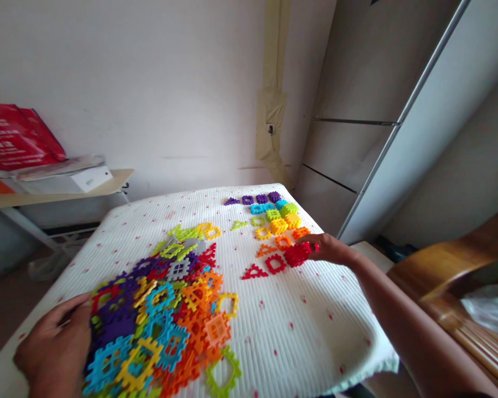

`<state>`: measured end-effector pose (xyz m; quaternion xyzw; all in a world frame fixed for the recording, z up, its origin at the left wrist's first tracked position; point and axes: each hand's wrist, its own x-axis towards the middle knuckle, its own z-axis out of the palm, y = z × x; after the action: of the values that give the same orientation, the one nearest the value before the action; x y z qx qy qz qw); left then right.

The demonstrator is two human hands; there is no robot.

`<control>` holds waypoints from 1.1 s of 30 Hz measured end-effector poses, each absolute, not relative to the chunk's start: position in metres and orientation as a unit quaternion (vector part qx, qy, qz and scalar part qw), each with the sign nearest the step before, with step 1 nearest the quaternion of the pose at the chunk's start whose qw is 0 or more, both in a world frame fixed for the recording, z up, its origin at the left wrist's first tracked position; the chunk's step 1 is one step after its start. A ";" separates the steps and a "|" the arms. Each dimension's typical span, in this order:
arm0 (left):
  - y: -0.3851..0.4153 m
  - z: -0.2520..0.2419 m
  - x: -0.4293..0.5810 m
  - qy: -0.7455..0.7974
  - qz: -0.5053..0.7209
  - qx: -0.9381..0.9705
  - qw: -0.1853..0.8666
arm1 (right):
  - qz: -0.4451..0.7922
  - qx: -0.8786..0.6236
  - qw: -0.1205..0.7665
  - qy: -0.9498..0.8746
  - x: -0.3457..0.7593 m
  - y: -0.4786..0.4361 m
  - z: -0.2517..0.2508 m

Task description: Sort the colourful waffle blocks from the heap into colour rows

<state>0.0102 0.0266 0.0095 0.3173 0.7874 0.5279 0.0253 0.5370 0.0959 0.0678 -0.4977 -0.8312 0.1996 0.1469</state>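
Observation:
My right hand (pixel 324 247) is at the right edge of the table, its fingers closed on a red interlocking tile (pixel 316 247) at the stack of red tiles (pixel 297 254). Left of that stack lie a red square frame (pixel 275 263) and a red triangle (pixel 254 272). Behind are rows of orange, yellow, green, blue and purple tiles. My left hand (pixel 56 345) rests against the left side of a large mixed pile of interlocking plastic tiles (pixel 161 326). Its thumb and index finger are apart; the other fingers are partly hidden.
A white quilted cloth with red dots (pixel 290 326) covers the table. At left, a side table (pixel 122 179) bears a red bag (pixel 20 135) and a white box (pixel 92 178). A grey refrigerator (pixel 340 143) stands behind right, with a wooden chair (pixel 460 276) at far right.

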 end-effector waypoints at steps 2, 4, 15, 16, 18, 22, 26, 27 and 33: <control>0.025 0.017 0.018 0.805 0.511 0.299 0.041 | 0.196 -0.509 0.140 -0.827 0.537 0.097 0.067; 0.022 0.025 0.025 0.810 0.507 0.290 0.050 | 0.194 -0.515 0.134 -0.824 0.537 0.097 0.066; 0.032 0.002 0.006 0.798 0.522 0.300 0.031 | 0.168 -0.516 0.125 -0.830 0.533 0.097 0.061; 0.033 -0.001 0.003 0.796 0.521 0.307 0.028 | 0.166 -0.517 0.127 -0.830 0.533 0.097 0.061; 0.033 -0.004 0.000 0.793 0.519 0.319 0.019 | 0.161 -0.509 0.134 -0.835 0.532 0.095 0.061; 0.030 -0.001 0.002 0.791 0.508 0.340 0.012 | 0.130 -0.502 0.163 -0.839 0.521 0.085 0.075; 0.029 0.003 0.005 0.788 0.506 0.352 0.007 | 0.107 -0.493 0.210 -0.837 0.488 0.071 0.087; 0.029 0.004 0.006 0.787 0.505 0.353 0.005 | 0.110 -0.485 0.214 -0.841 0.476 0.070 0.088; 0.025 0.013 0.016 0.778 0.508 0.369 -0.011 | 0.128 -0.428 0.176 -0.877 0.386 0.085 0.070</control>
<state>0.0157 0.0250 0.0132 0.3689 0.7783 0.5079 -0.0115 0.3862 0.0847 0.0702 -0.4283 -0.8770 0.1278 0.1761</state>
